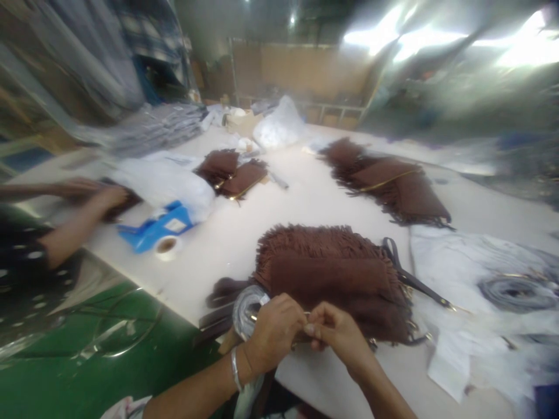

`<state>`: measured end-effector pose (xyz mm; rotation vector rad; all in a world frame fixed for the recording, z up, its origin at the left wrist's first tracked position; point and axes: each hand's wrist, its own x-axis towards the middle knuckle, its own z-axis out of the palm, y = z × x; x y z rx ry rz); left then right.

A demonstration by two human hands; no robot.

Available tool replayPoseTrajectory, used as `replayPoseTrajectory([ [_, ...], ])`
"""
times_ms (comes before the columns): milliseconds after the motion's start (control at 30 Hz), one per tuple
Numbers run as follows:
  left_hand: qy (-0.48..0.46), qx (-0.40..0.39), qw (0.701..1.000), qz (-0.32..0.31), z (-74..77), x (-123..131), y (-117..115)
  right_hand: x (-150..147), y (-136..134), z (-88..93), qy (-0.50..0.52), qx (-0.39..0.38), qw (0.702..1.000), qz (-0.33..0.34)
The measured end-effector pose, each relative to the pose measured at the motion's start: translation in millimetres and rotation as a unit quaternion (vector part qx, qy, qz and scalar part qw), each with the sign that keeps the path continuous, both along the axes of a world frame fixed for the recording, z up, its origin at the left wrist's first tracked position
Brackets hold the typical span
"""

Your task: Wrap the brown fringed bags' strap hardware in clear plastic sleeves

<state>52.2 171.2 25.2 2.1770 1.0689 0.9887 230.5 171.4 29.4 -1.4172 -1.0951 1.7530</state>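
A dark brown fringed bag point(332, 279) lies on the table right before me, its fringe toward the far side and metal fittings along its near edge. My left hand point(282, 329), with a silvery bangle at the wrist, is closed at the near left edge of the bag. My right hand point(338, 334) pinches thumb and finger together against the left fingertips. What sits between the right fingertips is too small to make out. Beside my left hand stands a coiled strap in clear wrapping point(248, 311). A black wrist strap point(421, 285) extends from the bag's right side.
Further brown fringed bags point(393, 180) lie at the back right, with smaller ones point(236, 174) mid-table. A blue tape dispenser point(155, 227) and tape roll point(168, 247) stand at left, near a co-worker's arms point(82, 215). Wrapped coils point(517, 291) lie on white wrapping at right.
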Motion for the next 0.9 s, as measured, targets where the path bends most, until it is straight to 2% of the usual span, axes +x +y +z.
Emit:
replayPoseTrajectory([
  [100,0.023,-0.003,1.000,0.002,2.1,1,0,-2,-2,-2.5,-0.007,0.023,1.000,-0.003],
  [233,0.037,-0.031,0.999,-0.011,17.8,-9,-6,-1,-11,-1.7,0.001,0.070,0.997,-0.013],
  [300,0.028,-0.031,0.999,0.023,23.6,-22,-13,1,-18,-0.8,0.008,0.094,0.995,-0.015],
  [367,0.050,-0.013,0.994,0.095,22.6,-38,-18,2,-24,-0.7,0.003,0.116,0.993,-0.016],
  [467,0.149,0.000,0.974,0.170,11.0,-59,-21,0,-30,-2.1,-0.017,0.147,0.989,-0.021],
  [533,0.233,-0.003,0.958,0.167,4.0,-67,-19,-3,-32,-3.1,-0.027,0.164,0.986,-0.030],
  [600,0.311,-0.009,0.938,0.150,4.3,-72,-16,-5,-35,-3.0,-0.027,0.175,0.983,-0.042],
  [667,0.359,-0.013,0.923,0.137,14.1,-76,-17,-5,-44,-1.5,-0.041,0.187,0.979,-0.074],
  [767,0.374,-0.013,0.920,0.121,41.0,-80,-33,-4,-70,1.6,-0.087,0.199,0.968,-0.124],
  [833,0.356,-0.026,0.928,0.107,59.0,-78,-52,-9,-93,2.2,-0.077,0.178,0.975,-0.104],
  [900,0.318,-0.052,0.943,0.086,71.4,-69,-73,-18,-116,0.9,-0.023,0.163,0.985,-0.052],
])
